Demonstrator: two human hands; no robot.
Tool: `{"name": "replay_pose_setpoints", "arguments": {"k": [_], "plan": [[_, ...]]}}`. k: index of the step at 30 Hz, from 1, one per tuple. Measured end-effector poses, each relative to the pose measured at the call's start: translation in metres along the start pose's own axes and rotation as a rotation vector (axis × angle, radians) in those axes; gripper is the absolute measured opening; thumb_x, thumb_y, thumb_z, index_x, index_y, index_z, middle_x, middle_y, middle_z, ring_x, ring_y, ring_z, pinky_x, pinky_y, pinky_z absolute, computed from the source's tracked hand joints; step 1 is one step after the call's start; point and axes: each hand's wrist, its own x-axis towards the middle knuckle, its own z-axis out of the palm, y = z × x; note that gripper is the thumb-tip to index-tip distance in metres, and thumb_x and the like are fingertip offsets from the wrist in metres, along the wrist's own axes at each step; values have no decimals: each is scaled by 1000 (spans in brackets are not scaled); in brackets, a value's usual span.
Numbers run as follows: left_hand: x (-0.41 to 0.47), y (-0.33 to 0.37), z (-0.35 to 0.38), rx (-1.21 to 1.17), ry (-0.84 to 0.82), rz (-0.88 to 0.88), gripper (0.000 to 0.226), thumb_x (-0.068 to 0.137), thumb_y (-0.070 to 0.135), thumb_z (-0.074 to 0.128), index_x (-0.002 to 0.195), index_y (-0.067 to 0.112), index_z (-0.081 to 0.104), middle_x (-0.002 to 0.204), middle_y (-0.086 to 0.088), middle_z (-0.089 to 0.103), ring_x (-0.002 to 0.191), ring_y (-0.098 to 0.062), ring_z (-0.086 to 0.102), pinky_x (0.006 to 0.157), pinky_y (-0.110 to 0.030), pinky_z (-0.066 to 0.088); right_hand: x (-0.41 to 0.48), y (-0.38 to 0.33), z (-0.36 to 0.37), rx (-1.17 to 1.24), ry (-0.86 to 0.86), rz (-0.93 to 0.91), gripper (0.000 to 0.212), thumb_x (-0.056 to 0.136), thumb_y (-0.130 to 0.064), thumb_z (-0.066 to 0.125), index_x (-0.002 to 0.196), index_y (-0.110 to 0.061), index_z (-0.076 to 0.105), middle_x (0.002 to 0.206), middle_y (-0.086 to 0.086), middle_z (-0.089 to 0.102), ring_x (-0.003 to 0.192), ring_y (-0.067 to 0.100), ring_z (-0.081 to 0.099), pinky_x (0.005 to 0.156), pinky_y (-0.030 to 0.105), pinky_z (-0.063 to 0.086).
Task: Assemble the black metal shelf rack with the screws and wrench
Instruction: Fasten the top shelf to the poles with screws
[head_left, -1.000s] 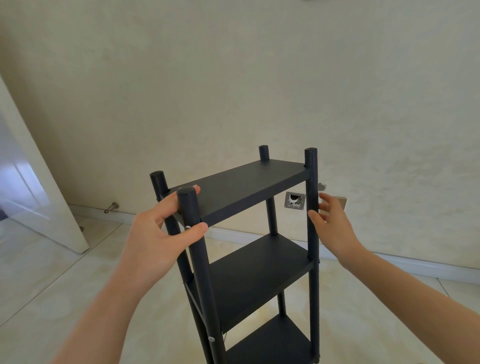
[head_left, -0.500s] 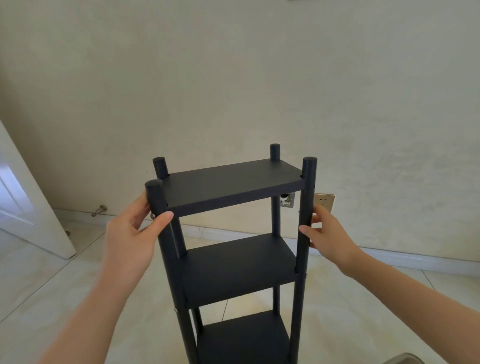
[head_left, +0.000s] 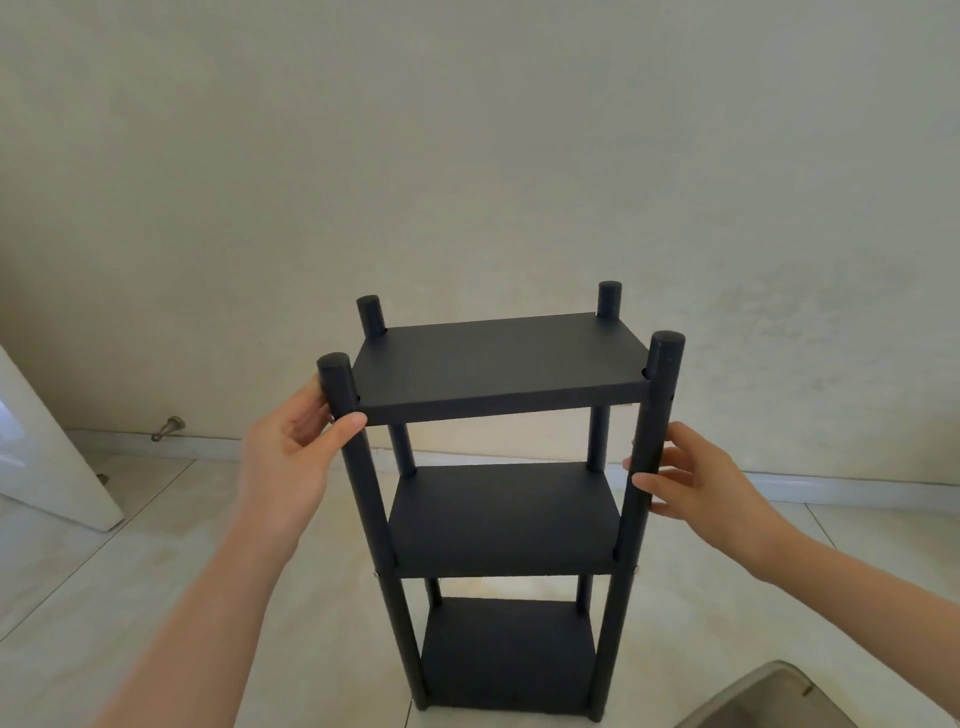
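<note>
- Steadying the shelf rack (head_left: 498, 364) is what the head view shows: it stands upright on the tiled floor (head_left: 156, 571), near the floor's far edge where the skirting meets the wall (head_left: 467, 156).
- All three shelves sit between the four posts. A small bright screw head (head_left: 375, 574) shows on the front left post (head_left: 363, 483) at the middle shelf.
- The left hand (head_left: 288, 457) grips the front left post just under the top shelf, thumb across the near face and fingers wrapped behind.
- The right hand (head_left: 696, 483) holds the front right post (head_left: 644, 467) lower down, between the top and middle shelves. Its thumb lies on the near side and its fingertips show past the far side, a light clasp, not a hard one.
- No wrench or loose screws are in view.
- A white door (head_left: 47, 467) leans in at the floor's left edge with a door stop (head_left: 169, 428) on the skirting beside it. A grey object (head_left: 769, 696) cuts into the bottom right corner, and I cannot tell what it is.
- Judging by this, assembly looks all but done, and the step in hand is checking or squaring the finished rack.
- A sensible next move would be a gentle rock to feel for wobble, then tightening any slack joint, which would mean fetching the wrench.
</note>
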Motion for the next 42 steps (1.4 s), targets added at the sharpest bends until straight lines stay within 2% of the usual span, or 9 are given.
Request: {"name": "replay_pose_setpoints", "arguments": {"k": [7, 14, 17, 20, 25, 30, 35, 40, 42], "plan": [[4, -3, 16, -62, -3, -77, 48, 91, 6, 69, 125, 40, 64, 106, 38, 67, 101, 18, 61, 84, -10, 43, -30, 6, -14, 31, -27, -12, 27, 92, -9, 64, 109, -28, 56, 109, -3, 68, 85, 6, 70, 61, 14, 54], [5, -1, 32, -82, 160, -154, 38, 90, 11, 73, 107, 44, 66, 84, 42, 66, 87, 23, 61, 72, -2, 43, -35, -4, -7, 15, -37, 17, 34, 92, -12, 65, 123, -18, 54, 116, 0, 64, 100, 20, 67, 84, 33, 59], [6, -4, 36, -139, 217, -221, 26, 91, 15, 72, 97, 40, 69, 86, 28, 72, 91, 10, 66, 86, -17, 46, -35, -5, -3, 12, -41, 21, 33, 89, -12, 69, 120, -18, 56, 113, 1, 65, 98, 20, 68, 82, 33, 60], [4, -3, 40, -222, 258, -279, 32, 90, 22, 74, 121, 21, 69, 104, 16, 69, 103, -3, 63, 102, -29, 45, -35, -3, 0, 47, -38, 26, 29, 87, -11, 71, 112, -20, 58, 108, 1, 67, 92, 18, 69, 74, 28, 61], [-3, 6, 53, -205, 211, -318, 10, 89, 33, 74, 83, 37, 66, 81, 32, 64, 80, 19, 51, 87, -22, 34, -35, -1, 0, 46, -29, 16, 25, 86, -16, 73, 105, -26, 58, 102, -5, 67, 84, 12, 69, 61, 17, 56], [-17, 19, 75, -252, 222, -375, 38, 84, 42, 77, 116, 26, 64, 114, 12, 64, 105, -3, 56, 96, -32, 37, -36, -5, -8, -6, -61, -24, 22, 87, -27, 72, 106, -30, 60, 105, -10, 68, 95, 13, 69, 83, 31, 60], [-31, 28, 96, -287, 181, -451, 80, 81, 49, 78, 147, 22, 42, 152, 7, 42, 144, -20, 33, 114, -42, 28, -38, -19, -24, -43, 59, -143, 30, 86, -34, 72, 111, -35, 55, 107, -19, 63, 96, 3, 66, 77, 17, 51], [-47, 39, 124, -437, -69, -596, 48, 85, 46, 73, 122, 18, 60, 113, 7, 58, 120, -14, 51, 104, -34, 40, -41, -35, -42, 15, 188, -265, 26, 89, -30, 68, 110, -39, 55, 106, -20, 64, 92, -5, 64, 72, 9, 50], [-56, 48, 137, -557, -216, -631, 69, 80, 48, 72, 139, 19, 50, 123, 7, 59, 122, -14, 57, 115, -41, 37, -43, -40, -46, 53, 200, -312, 21, 93, -26, 64, 108, -39, 58, 107, -20, 66, 96, -7, 62, 75, 4, 47]]}}
